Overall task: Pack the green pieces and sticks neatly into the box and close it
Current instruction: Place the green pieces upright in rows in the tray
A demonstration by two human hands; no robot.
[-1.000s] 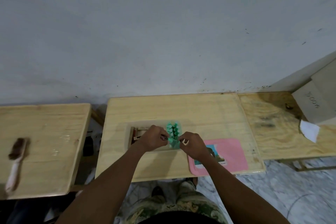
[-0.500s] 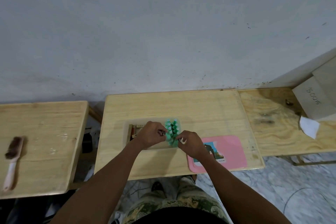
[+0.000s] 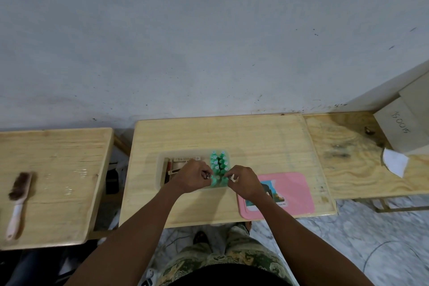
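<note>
Both hands meet over the clear box at mid-table. The left hand and right hand are curled, fingertips pinching the nearest green pieces, which stand packed in the box's right end. Wooden sticks lie in its left part. A pink lid lies just right; a brush rests well apart.

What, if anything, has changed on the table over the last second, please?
Very little. Both hands stay at the near end of the green pieces in the clear box: the left hand and right hand have closed in slightly on the nearest pieces, fingers pinched. Nothing was visibly picked up or released. The sticks, pink lid and brush have not moved.
</note>
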